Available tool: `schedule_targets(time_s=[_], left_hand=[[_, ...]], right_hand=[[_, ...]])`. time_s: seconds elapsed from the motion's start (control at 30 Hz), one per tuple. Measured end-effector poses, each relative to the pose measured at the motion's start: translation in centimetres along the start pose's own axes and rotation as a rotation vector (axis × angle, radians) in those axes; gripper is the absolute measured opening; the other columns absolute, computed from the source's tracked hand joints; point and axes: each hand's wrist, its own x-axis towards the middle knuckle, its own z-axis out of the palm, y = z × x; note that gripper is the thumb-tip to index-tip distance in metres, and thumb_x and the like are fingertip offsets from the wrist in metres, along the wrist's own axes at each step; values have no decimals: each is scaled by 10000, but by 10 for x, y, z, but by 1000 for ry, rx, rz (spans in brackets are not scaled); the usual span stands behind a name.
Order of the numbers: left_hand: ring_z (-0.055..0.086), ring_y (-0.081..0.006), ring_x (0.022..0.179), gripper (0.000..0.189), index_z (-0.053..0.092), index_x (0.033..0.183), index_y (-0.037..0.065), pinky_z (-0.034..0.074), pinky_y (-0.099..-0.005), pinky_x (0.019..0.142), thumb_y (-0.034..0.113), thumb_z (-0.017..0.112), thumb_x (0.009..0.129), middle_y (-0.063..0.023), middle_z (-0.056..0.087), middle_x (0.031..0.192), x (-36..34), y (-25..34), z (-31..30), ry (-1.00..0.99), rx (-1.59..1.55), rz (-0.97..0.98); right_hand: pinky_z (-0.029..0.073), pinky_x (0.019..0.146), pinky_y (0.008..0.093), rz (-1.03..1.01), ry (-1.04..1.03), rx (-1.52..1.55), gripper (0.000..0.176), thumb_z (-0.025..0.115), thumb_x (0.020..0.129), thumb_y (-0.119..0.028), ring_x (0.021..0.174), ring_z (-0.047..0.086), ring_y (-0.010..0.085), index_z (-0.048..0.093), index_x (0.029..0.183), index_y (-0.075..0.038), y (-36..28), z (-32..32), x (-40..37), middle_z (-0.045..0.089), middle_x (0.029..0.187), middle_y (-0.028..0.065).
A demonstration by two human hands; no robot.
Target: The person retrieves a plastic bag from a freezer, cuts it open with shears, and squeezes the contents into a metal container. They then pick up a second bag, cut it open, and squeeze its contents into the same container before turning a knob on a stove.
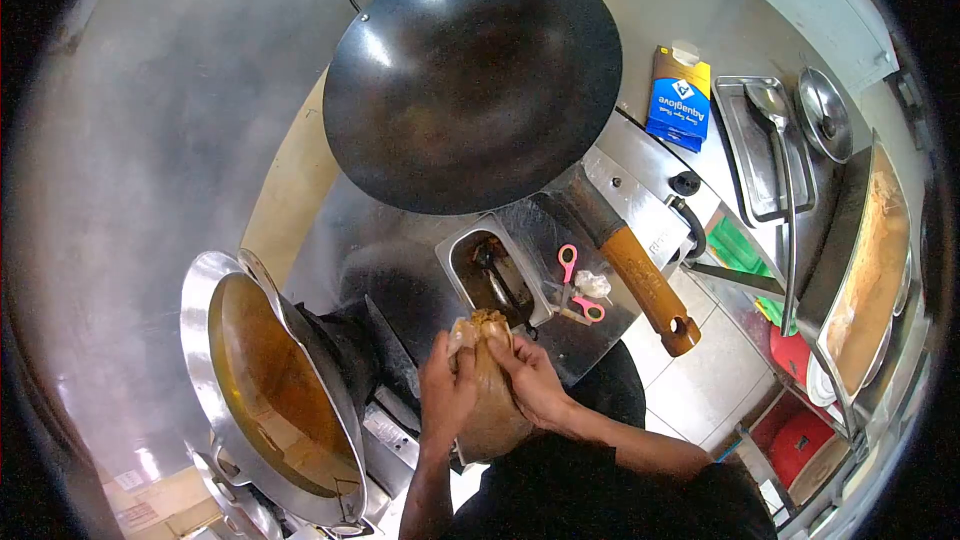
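Observation:
A plastic bag (490, 400) of brown, paste-like food is held upright in front of my body, with some of the food showing at its open mouth. My left hand (446, 385) pinches the bag's top edge on one side, and my right hand (530, 380) grips the other. Just beyond the bag's mouth sits a rectangular metal container (455, 258), with dark residue and a dark-handled utensil (500, 275) in it. Pink-handled scissors (568, 265) lie to its right, beside a crumpled white piece of plastic (592, 284).
A large black wok (470, 80) with a wooden handle (645, 285) stands ahead. To the left is a wide metal pan (200, 330) of orange-brown liquid. At right are a blue-and-yellow glove box (682, 100), a metal tray (735, 130), a long ladle (788, 190) and a deep food tray (835, 310).

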Motion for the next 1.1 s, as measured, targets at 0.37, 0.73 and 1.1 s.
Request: schedule_targets(time_s=[0.37,0.73,1.1], left_hand=[[631,-449,785,153,542,959,-37,478,-454,684,108,566,915,-285,614,825,15,-10,-4,-84,54,50],[602,-230,1080,420,565,1207,-15,456,-335,920,358,476,1035,-135,631,1171,8,10,-32,-82,-354,-344],[508,-230,1204,479,414,1374,-12,375,-350,1051,346,427,1057,-154,543,1288,-47,-17,-6,-103,-380,-196]], right_hand=[[467,932,316,166,-155,-358,480,583,994,-337,1081,573,134,478,1338,-20,1,-11,-7,610,1206,71],[455,940,327,119,-426,-753,571,642,958,-363,1065,557,152,467,1349,15,-16,-15,-24,617,1166,102],[499,713,373,-231,-264,-1055,333,606,979,-252,781,603,154,600,1137,41,4,-26,-23,664,841,212]])
